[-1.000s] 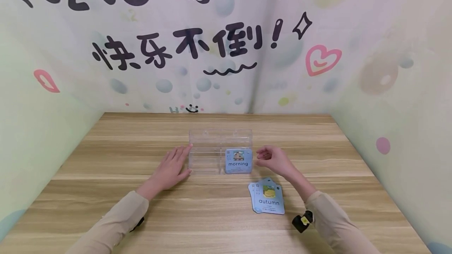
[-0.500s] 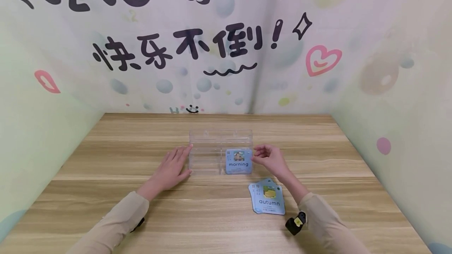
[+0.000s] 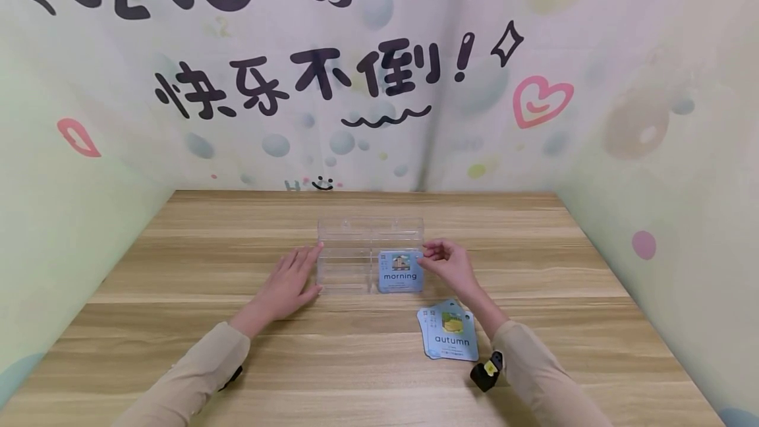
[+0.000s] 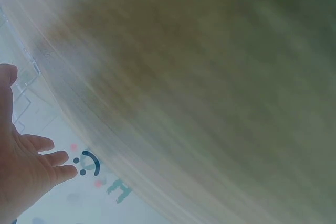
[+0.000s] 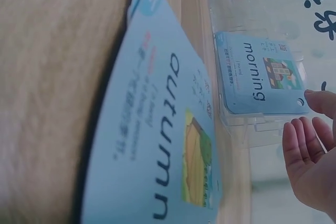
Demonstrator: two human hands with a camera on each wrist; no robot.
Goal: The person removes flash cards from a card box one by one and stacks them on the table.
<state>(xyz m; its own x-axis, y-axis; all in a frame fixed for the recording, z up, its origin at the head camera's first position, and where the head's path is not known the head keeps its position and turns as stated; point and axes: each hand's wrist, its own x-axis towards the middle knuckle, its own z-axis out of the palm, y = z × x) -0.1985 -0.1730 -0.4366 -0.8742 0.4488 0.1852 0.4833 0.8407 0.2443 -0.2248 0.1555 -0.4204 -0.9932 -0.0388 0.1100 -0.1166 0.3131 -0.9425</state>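
Observation:
A clear plastic card stand [image 3: 344, 272] with several tiers and a middle divider stands on the table. My left hand [image 3: 290, 282] rests flat at its left side, fingers spread, the fingertips at its edge. In the left wrist view the left hand [image 4: 31, 166] has its fingers extended. A blue "morning" card [image 3: 400, 272] stands upright in the stand's front right slot. My right hand [image 3: 453, 269] is at that card's upper right corner. In the right wrist view the thumb tip of the right hand [image 5: 312, 171] meets the corner by the punched hole, with the other fingers loosely bent beside the stand.
A small fanned pile of blue cards lies in front of the stand at the right, an "autumn" card [image 3: 453, 338] on top. The wooden table [image 3: 237, 229] meets a printed cloth backdrop [image 3: 379, 150] close behind the stand.
My right hand has moved left, from beside the stand to the "morning" card's upper right corner. The left hand, the stand and the card pile have stayed in place.

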